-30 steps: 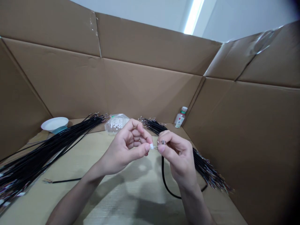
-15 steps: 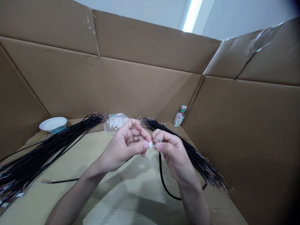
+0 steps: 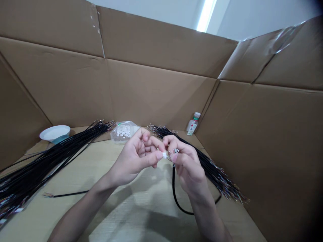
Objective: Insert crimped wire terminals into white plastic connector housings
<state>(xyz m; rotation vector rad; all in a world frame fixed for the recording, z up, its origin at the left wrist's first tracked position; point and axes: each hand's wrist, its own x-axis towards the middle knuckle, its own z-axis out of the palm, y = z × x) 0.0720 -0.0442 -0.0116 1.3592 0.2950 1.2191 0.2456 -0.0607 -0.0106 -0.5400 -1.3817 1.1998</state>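
My left hand (image 3: 141,153) pinches a small white connector housing (image 3: 164,155) between thumb and index finger. Facing it, my right hand (image 3: 188,163) is closed on the thin wire ends of a black cable (image 3: 174,188). Thin wires run from the right fingertips to the connector; whether they sit inside it is too small to tell. More wire ends with shiny tips stick up above the right thumb. The cable loops down and passes behind my right forearm. A cable end with bare coloured wires (image 3: 48,195) lies on the table left of my left forearm.
Black cable bundles lie at the left (image 3: 50,161) and right (image 3: 209,164). At the back are a clear bag of white connectors (image 3: 123,131), a white bowl (image 3: 55,133) and a small bottle (image 3: 193,124). Cardboard walls (image 3: 161,90) enclose the table.
The right hand has drawn slightly right, so a little more wire shows between its fingertips and the connector. The left hand keeps its pinch. The view has shifted slightly.
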